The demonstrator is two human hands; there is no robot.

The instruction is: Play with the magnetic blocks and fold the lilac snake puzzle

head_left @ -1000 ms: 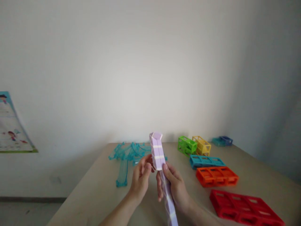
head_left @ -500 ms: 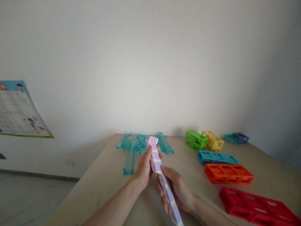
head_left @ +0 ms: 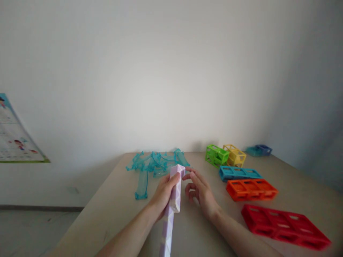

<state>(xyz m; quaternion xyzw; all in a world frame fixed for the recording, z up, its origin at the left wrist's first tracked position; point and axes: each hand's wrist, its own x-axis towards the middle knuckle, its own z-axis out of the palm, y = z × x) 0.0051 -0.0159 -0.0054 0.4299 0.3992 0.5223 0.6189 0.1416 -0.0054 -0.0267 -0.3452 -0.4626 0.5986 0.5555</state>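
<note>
A lavender and white folding snake puzzle (head_left: 176, 192) stands over the table. Its upper part is doubled back beside a long straight tail that runs out of view at the bottom. My left hand (head_left: 164, 192) grips it, thumb across the front near the top, other fingers hidden behind. To its right is my right hand (head_left: 200, 192), fingers curled loosely and apart, holding nothing. The index fingertip lies close to the puzzle's upper end; whether it touches I cannot tell.
Teal translucent track pieces (head_left: 152, 162) lie in a heap at the back of the table (head_left: 107, 214). On the right are a green frame (head_left: 216, 156), a yellow one (head_left: 234, 155), and blue (head_left: 239, 173), orange (head_left: 252, 190) and red (head_left: 284, 225) frames. Bluish pieces (head_left: 264, 150) sit behind.
The snake puzzle's upper part is now folded back on itself and its tail has swung left. My right hand has let go and moved up beside the top. The view has shifted slightly right.
</note>
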